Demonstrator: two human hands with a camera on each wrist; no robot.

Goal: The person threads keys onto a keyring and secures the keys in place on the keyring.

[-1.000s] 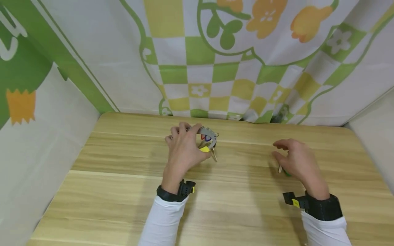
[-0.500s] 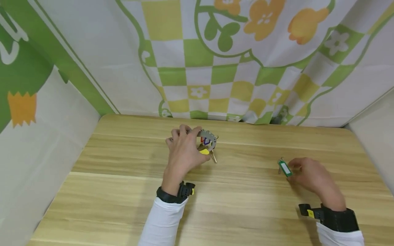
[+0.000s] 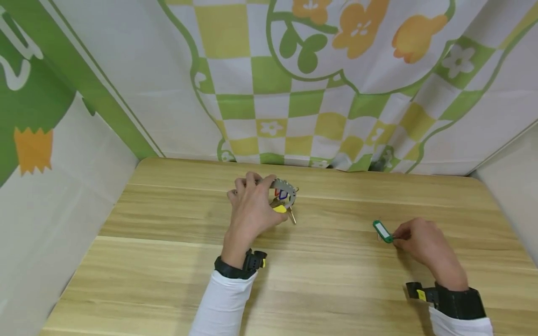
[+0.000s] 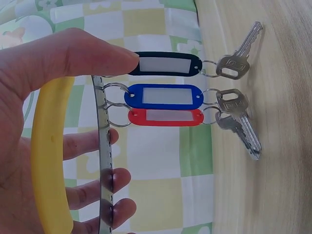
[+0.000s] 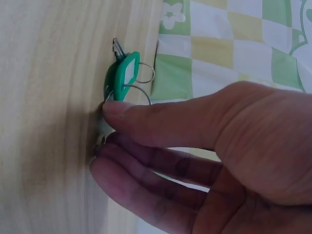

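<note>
In the head view my left hand (image 3: 250, 207) grips a key holder, a curved grey metal strip (image 3: 288, 189) with a yellow handle (image 4: 48, 151). From its strip hang a black key tag (image 4: 165, 64), a blue key tag (image 4: 163, 96) and a red key tag (image 4: 165, 117), each with a silver key on a small ring. My left thumb tip overlaps the black tag's end. Over on the right, my right hand (image 3: 426, 249) pinches one ring end of a green key tag (image 3: 382, 231) close over the tabletop. Part of its key (image 5: 118, 48) shows behind the tag.
A light wooden tabletop (image 3: 319, 280) lies under both hands. Behind it hangs a green, yellow and white checked curtain (image 3: 273, 102). A pale wall (image 3: 517, 186) borders the right side, and a printed cloth (image 3: 84, 186) the left.
My right hand came down and right to the green key tag, then took it by one ring end; the tag has shifted slightly left. My left hand keeps its grip, hardly moved.
</note>
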